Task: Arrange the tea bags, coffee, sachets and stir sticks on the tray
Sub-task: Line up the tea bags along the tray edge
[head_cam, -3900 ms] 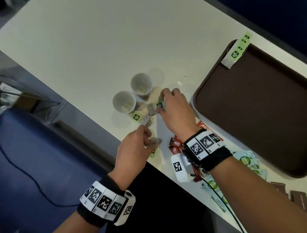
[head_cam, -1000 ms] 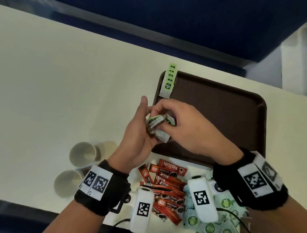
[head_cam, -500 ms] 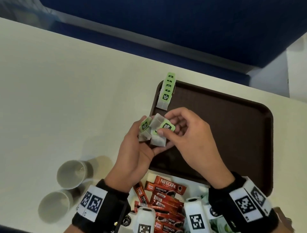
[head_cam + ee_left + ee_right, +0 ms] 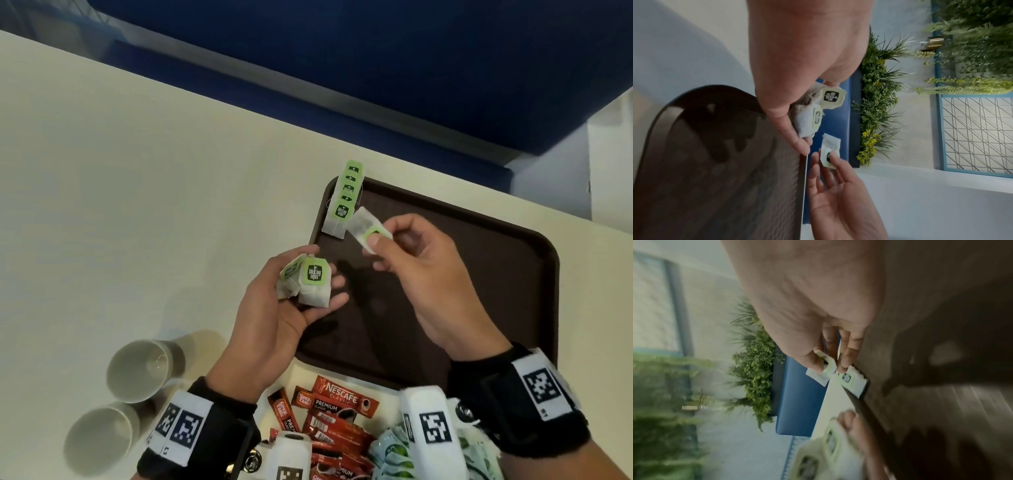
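My left hand (image 4: 301, 294) holds two green-tagged tea bags (image 4: 313, 281) in its curled fingers, just off the left edge of the brown tray (image 4: 479, 274). My right hand (image 4: 387, 243) pinches one tea bag (image 4: 364, 224) by its green tag above the tray's far left corner. Right beside it, a row of several overlapping tea bags (image 4: 344, 200) leans on that corner. In the left wrist view the held pair of tea bags (image 4: 818, 110) and the pinched tea bag (image 4: 829, 151) show clearly. The right wrist view shows the pinched tea bag (image 4: 823, 369) close to the row of tea bags (image 4: 852, 382).
Red coffee sachets (image 4: 329, 414) and pale green sachets (image 4: 394, 452) lie in a heap at the table's near edge, partly hidden by my wrists. Two paper cups (image 4: 140, 370) stand near left. The cream table (image 4: 137, 205) ends at a blue bench behind.
My right hand has pulled one tea bag out of the bunch and carried it up toward the row at the tray corner. My left hand keeps the other two.
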`<state>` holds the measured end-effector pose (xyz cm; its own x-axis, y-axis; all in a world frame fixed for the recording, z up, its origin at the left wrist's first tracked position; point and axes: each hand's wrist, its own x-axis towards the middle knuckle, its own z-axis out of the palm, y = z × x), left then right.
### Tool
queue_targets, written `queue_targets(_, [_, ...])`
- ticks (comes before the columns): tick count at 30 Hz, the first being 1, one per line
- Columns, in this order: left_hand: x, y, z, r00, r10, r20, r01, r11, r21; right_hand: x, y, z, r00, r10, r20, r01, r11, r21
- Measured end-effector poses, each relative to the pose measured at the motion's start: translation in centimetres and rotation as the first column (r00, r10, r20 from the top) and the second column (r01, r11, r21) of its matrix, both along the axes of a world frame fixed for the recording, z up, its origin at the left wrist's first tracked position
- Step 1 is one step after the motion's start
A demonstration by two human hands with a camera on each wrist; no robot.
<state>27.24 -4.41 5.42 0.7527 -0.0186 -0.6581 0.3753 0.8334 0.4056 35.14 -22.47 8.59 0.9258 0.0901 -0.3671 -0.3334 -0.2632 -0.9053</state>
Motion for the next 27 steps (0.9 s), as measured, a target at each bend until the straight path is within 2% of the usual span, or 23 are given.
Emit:
queue_targets(2, [0.0,0.6,-0.2,1.0,0.02,-0.001,-0.02,1.0,-0.008,1.6,-0.1,-0.8,0.987,0.092,0.132,-0.066,0.979,-0.192])
queue_targets(4, [0.1,1.1,-0.4,0.999,0.035,-0.001,-0.035,0.999,-0.018,3.2,0.1,-1.8,0.949,0.248,0.197,-0.161,0.913,-0.376])
queue_targets(8, [0.5,2.0,-0.7,0.998,0.055,-0.014,-0.056,0.998,-0.03,5.4,1.6,-3.2,0.85,0.515,0.11,-0.358,0.72,-0.595])
queue_targets(11, [0.9,2.2,-0.9,0.998,0.051,-0.031,-0.051,0.999,-0.014,6.1,2.7,-3.4,0.797,0.602,0.051,-0.446,0.643,-0.623])
queue_targets(16, [1.3,2.0,-1.2,0.998,0.04,-0.05,-0.041,0.999,-0.01,6.2,3.9,-3.7,0.8,0.588,0.114,-0.406,0.672,-0.619])
queue_targets(25, [1.5,2.1,-1.6,0.998,0.031,-0.061,-0.031,1.0,-0.005,5.8,4.1,-4.5,0.805,0.563,0.186,-0.319,0.676,-0.664])
queue_targets(27, [1.6,2.1,-1.6,0.998,0.03,-0.063,-0.03,1.0,-0.004,5.7,4.0,-4.5,0.801,0.551,0.233,-0.252,0.664,-0.704])
